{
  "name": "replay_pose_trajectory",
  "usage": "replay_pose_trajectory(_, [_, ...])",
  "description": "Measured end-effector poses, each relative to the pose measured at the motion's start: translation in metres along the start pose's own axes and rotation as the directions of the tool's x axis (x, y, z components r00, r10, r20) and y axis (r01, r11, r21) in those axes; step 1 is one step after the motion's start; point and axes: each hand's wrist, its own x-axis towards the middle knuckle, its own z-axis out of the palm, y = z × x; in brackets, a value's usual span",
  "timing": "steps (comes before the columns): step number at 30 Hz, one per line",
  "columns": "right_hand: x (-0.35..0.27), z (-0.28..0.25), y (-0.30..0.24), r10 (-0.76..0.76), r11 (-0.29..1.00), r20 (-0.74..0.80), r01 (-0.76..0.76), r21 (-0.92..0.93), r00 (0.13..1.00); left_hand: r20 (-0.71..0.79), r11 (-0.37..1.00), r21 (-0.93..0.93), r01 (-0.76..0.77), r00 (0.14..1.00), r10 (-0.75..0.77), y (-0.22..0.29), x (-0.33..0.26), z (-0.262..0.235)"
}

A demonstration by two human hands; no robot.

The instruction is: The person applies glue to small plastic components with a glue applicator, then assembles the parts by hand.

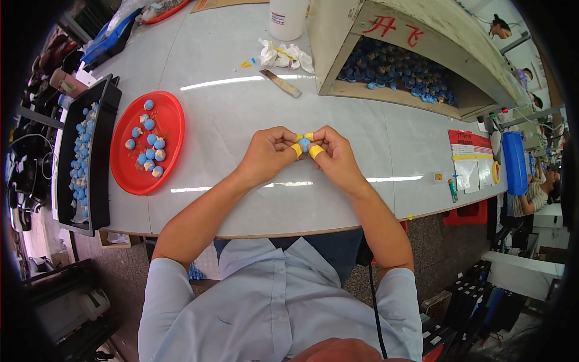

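Note:
Between my two hands, over the middle of the table, is a small round blue piece (304, 145). My left hand (271, 151) pinches it from the left, and my right hand (330, 152) pinches it from the right. Yellow tape wraps the thumbs and some fingertips of both hands. Much of the piece is hidden by the fingers. To the left, a red round plate (122, 172) carries several blue balls (151, 139) with pale, cream-coloured parts on them.
A black tray (100, 205) of similar blue balls stands at the far left. Back right, a wooden box (325, 66) holds a heap of blue pieces (398, 66). A flat metal strip (281, 83), crumpled tissue (286, 55) and white container (287, 21) lie beyond my hands; papers (473, 166) lie right.

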Motion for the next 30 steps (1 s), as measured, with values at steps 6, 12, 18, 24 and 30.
replay_pose_trajectory(6, [0.001,-0.002,0.010,-0.063,0.997,0.005,0.063,-0.047,0.998,-0.018,0.999,-0.023,-0.032,0.999,0.032,-0.002,-0.001,0.002])
replay_pose_trajectory(12, [0.004,0.001,0.018,-0.145,0.988,-0.013,0.144,-0.049,0.989,-0.032,0.999,-0.026,-0.026,0.999,0.025,-0.005,0.000,0.001])
replay_pose_trajectory(18, [0.003,0.000,0.015,-0.094,0.993,-0.002,0.093,-0.069,0.996,-0.047,0.999,0.011,-0.038,0.998,0.039,-0.006,0.000,0.000])
replay_pose_trajectory(24, [0.002,-0.003,0.008,-0.009,0.994,0.023,0.011,-0.108,1.000,0.000,0.999,-0.046,-0.006,1.000,0.006,-0.006,0.003,-0.006])
replay_pose_trajectory(30, [0.004,-0.004,0.004,-0.010,0.996,0.035,0.013,-0.093,0.999,0.031,0.997,-0.073,0.025,0.999,-0.023,-0.002,0.004,-0.008])
